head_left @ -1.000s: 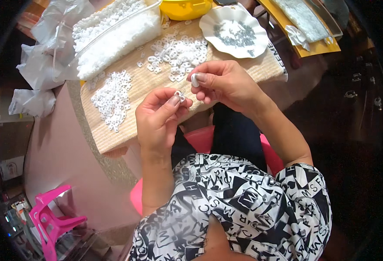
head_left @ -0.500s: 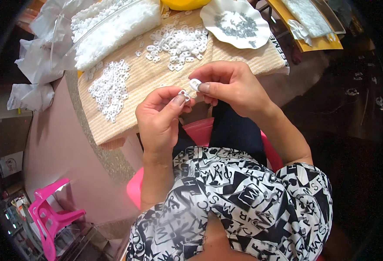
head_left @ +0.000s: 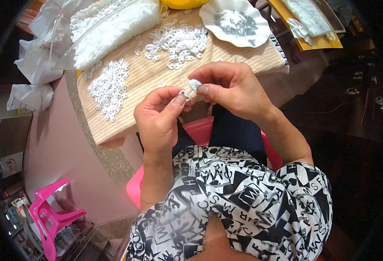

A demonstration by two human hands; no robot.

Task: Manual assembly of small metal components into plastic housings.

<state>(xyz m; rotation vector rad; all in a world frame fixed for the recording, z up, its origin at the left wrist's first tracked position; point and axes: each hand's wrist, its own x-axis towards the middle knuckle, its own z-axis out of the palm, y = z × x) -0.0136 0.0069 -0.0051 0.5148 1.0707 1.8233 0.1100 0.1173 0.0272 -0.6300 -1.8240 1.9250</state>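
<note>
Across middle, cloth-covered surface [head_left: 135, 89]. At far left, clear container [head_left: 105, 25] of white pieces [head_left: 117, 37]; far right, wavy-rimmed white plate [head_left: 209, 21] of small bits [head_left: 239, 25]. Over near edge, left hand [head_left: 159, 113] and right hand [head_left: 239, 91], close together. On surface, middle pile [head_left: 183, 41] and left pile [head_left: 109, 89] of white pieces. Clamped in left: holed white piece [head_left: 184, 93]; in right: white oval piece [head_left: 194, 85].

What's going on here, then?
A person works bare-handed. The left hand pinches a small white part; the right hand holds a rounded white piece close to it. On the striped cloth lie one pile of white pieces at left, another pile mid-cloth, and a wavy-edged plate of grey and white bits.
</note>
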